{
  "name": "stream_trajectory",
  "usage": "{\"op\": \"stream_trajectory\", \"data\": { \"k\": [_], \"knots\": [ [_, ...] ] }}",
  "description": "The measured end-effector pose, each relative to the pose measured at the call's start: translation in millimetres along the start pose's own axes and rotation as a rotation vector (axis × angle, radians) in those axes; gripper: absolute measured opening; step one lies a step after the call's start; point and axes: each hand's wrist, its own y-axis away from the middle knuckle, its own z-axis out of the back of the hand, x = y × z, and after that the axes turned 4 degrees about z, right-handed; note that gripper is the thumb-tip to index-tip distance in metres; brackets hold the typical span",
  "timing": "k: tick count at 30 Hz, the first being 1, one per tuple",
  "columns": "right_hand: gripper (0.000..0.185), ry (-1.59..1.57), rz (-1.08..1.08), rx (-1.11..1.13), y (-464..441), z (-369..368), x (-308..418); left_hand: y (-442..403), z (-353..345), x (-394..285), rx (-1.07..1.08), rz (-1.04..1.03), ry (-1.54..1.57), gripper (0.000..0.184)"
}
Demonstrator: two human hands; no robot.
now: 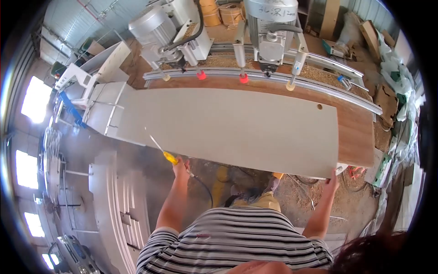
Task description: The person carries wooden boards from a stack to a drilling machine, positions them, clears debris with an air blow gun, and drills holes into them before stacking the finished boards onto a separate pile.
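Observation:
A long white panel (237, 128) lies across the machine's brown wooden bed (358, 137), with one round hole (320, 107) by its far right corner. My left hand (181, 166) is closed around a yellow air blow gun (170, 158). The gun's thin metal nozzle points up and left over the panel's front edge, and a dark hose (204, 186) trails from its handle. At the panel's near right corner, my right hand (333, 181) grips the edge, its fingers partly hidden.
Two drilling heads with grey motors (273, 29) stand behind the panel, with red-tipped hold-down rods (244, 78) above its far side. A metal rail (337, 93) runs along the back. Stacked white boards (114, 201) stand at left. Sawdust, cables and plastic wrap (401, 86) lie at right.

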Motion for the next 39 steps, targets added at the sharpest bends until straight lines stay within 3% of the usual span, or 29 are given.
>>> {"op": "stream_trajectory", "data": {
  "k": [2, 3, 5, 7, 10, 13, 16, 18, 21, 28, 30, 32, 33, 35, 39],
  "knots": [
    [0.027, -0.296, 0.048, -0.286, -17, 34, 9, 7, 5, 5, 0.099, 0.037, 0.017, 0.022],
    [0.027, -0.302, 0.055, -0.307, -16, 41, 3, 14, 8, 13, 0.116, 0.045, 0.004, 0.022],
    [0.028, -0.139, 0.051, -0.117, 9, 36, -12, 31, 9, 32, 0.269, 0.037, -0.024, 0.017],
    [0.04, 0.037, -0.081, 0.196, 95, -23, -8, 48, -3, 46, 0.302, 0.069, -0.056, 0.017],
    [0.049, 0.188, -0.262, 0.284, 154, -96, -12, 78, -33, 54, 0.265, 0.14, -0.05, 0.02],
    [0.048, 0.206, -0.271, 0.279, 147, -120, -9, 71, -61, 58, 0.451, 0.166, -0.068, 0.016],
    [0.047, 0.253, -0.213, 0.216, 114, -130, -10, 76, -99, 60, 0.354, 0.163, -0.199, 0.014],
    [0.044, 0.114, -0.177, 0.259, 98, -136, -13, 66, -113, 69, 0.365, 0.175, -0.225, 0.015],
    [0.044, 0.119, -0.116, 0.063, 87, -158, -2, 77, -134, 61, 0.398, 0.087, -0.394, 0.023],
    [0.044, 0.156, -0.147, -0.003, 85, -165, 7, 68, -132, 59, 0.49, -0.016, -0.577, 0.026],
    [0.043, 0.166, -0.086, 0.08, 76, -158, -2, 85, -120, 48, 0.5, -0.06, -0.597, 0.026],
    [0.042, 0.126, -0.145, 0.065, 79, -161, 6, 85, -96, 44, 0.786, -0.271, -0.953, 0.027],
    [0.041, 0.146, -0.157, 0.048, 81, -162, 8, 72, -77, 57, 0.827, -0.521, -1.114, 0.029],
    [0.041, 0.164, -0.17, 0.033, 81, -162, 5, 121, -49, 19, 1.059, -0.766, -1.153, 0.045],
    [0.042, 0.118, -0.152, 0.036, 79, -165, 0, 172, -9, -16, 0.905, -0.629, -1.215, 0.04]
  ]
}}
